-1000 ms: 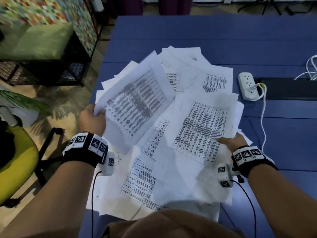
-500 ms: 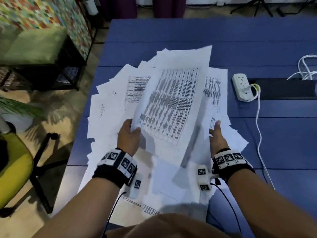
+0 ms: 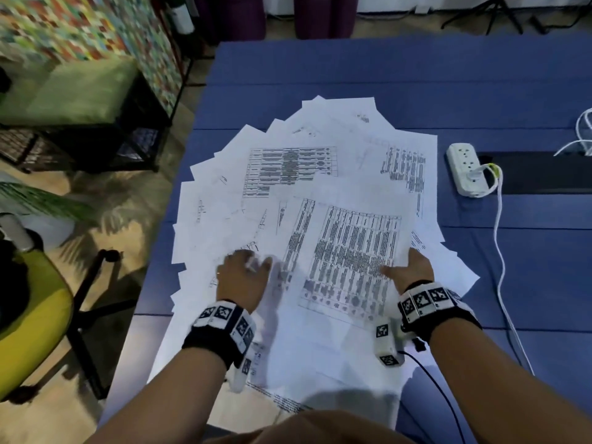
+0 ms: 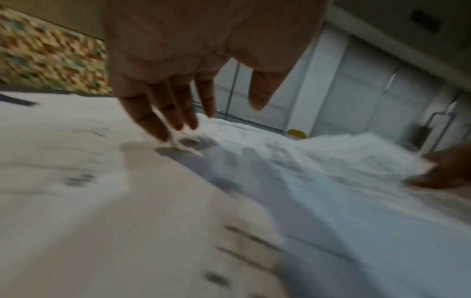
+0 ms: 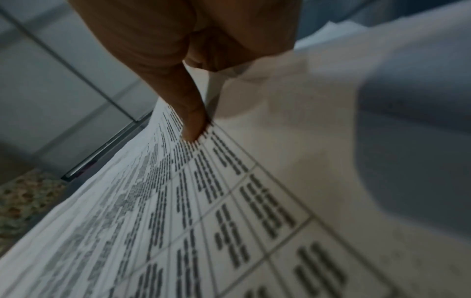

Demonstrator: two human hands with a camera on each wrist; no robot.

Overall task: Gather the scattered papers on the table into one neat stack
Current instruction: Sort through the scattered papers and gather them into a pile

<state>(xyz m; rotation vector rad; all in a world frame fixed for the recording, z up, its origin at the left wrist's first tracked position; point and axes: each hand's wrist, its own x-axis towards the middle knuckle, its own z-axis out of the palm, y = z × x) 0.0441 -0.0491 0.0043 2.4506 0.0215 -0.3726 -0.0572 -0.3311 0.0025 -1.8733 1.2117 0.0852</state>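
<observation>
Head view w/ both wrist views: sheet-gathering, mid-task. The papers (image 3: 307,193) lie as a loose overlapping fan on the blue table (image 3: 352,68), spread from the near edge toward centre, corners pointing every way; some near sheets overhang the table edge toward the person. The left hand (image 3: 243,277) is spread flat, fingers straight and apart, fingertips (image 4: 175,125) just touching the sheets on the fan's left side; it holds nothing, and the posture suits sweeping or pinning loose pages, prob. to stop them sliding while the other side is worked. The right hand (image 3: 408,272) pinches the right edge of the top printed sheet (image 3: 349,251), a table-form page: thumb (image 5: 191,121) pressed on the printed face, remaining fingers tucked beneath, so this edge is lifted off the pile and the sheet bows. Holding at the edge, not the middle, lets the page be drawn across or squared vs. its neighbours w/out creasing. Judged stage: early; nothing yet aligned into one stack, pages still need pulling inward from both flanks. Risk, as a judgement: overhanging near sheets could slip off if the pile is dragged toward the body. A white power strip (image 3: 464,169) w/ its cable (image 3: 499,251) sits right of the fan, apart from the papers; far-right sheets come near the cable.
</observation>
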